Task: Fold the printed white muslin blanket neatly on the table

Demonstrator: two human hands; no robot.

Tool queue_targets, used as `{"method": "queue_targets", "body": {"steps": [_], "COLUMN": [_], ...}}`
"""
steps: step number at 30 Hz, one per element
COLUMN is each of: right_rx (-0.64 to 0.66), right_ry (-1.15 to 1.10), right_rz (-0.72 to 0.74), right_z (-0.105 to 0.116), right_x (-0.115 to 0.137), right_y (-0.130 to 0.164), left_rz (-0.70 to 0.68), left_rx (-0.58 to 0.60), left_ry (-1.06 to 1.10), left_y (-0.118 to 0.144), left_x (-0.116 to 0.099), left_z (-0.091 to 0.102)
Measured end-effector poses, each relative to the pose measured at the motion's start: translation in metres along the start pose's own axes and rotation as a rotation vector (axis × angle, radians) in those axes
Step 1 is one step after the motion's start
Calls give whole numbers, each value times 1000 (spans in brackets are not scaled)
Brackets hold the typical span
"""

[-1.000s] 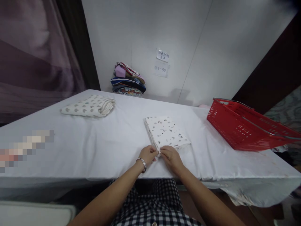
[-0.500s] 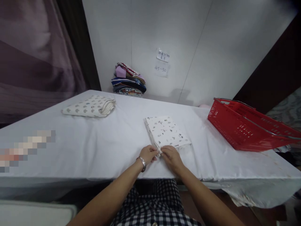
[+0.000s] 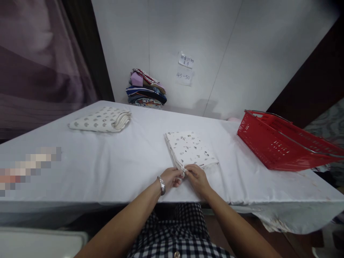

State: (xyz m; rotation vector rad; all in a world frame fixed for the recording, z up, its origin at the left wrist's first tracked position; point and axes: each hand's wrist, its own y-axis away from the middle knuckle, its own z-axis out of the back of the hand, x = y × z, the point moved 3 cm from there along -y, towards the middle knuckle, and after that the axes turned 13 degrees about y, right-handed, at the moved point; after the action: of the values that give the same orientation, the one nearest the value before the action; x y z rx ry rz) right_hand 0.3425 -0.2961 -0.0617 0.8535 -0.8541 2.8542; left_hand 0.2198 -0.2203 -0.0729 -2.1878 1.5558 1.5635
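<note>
While your left hand (image 3: 172, 177) and right hand (image 3: 195, 175) both pinch the near corner of the folded cloth (image 3: 190, 150) on the white table (image 3: 107, 168), you are tidying its edge; next, I think, press it flat

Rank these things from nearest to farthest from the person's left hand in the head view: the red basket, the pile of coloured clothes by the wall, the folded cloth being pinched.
1. Folded patterned cloth, touching the left hand.
2. Red basket, far right.
3. Pile of coloured clothes, against the back wall.
</note>
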Motion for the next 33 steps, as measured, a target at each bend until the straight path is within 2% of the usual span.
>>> {"method": "queue_targets", "body": {"steps": [6,14,18,23,30,33], "right_rx": [17,-30,17,78,13,-2], "right_ry": [10,22,130,236,325,302], "right_rz": [11,-2,95,188,112,67], "right_z": [1,0,1,3,-6,-4], "right_x": [0,6,8,11,8,-2], "right_y": [0,2,5,9,5,-1], "left_rz": [12,-5,-22,-49,-119,-147], "left_rx": [-74,-131,-160,-96,-91,-136], "left_ry": [-54,-72,-54,-16,-20,-134], "left_y": [-2,-6,-6,-6,-6,-5], "left_x": [0,3,4,2,-1,-5], "left_z": [-3,-3,-2,-1,2,7]}}
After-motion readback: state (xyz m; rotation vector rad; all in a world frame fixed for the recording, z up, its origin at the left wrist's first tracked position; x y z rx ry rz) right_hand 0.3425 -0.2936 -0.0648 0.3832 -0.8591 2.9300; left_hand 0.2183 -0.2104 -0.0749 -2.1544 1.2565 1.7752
